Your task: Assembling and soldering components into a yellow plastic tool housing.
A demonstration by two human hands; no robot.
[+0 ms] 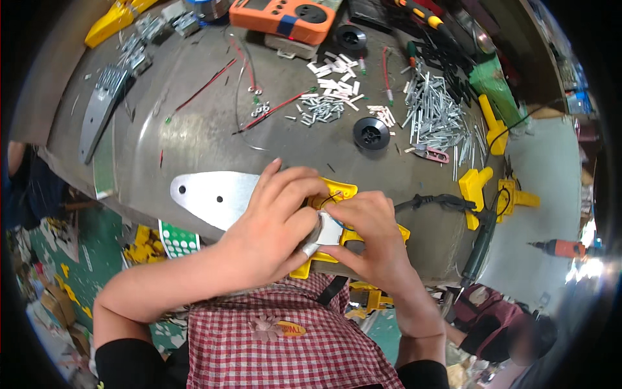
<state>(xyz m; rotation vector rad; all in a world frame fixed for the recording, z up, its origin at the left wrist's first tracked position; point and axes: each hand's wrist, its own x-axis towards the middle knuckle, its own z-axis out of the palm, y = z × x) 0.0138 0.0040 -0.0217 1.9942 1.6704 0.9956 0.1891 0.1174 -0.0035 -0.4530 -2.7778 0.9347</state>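
Note:
A yellow plastic handle shell (342,189) lies at the table's near edge, with thin wires inside it. My left hand (275,217) is closed, its curled fingers over the shell's left end. It also rests over the broad end of a silver pointed metal plate (207,198), which has two dark holes. My right hand (372,233) pinches a small white block (330,230) between thumb and fingers, right above the shell. My fingers cover part of the shell and the plate's end.
Beyond my hands lie a black disc (371,133), loose screws (322,109), white sleeves (340,84) and a heap of metal pins (431,110). An orange meter (282,19) stands at the back. More yellow handles (476,188) and a black cable (431,201) lie right.

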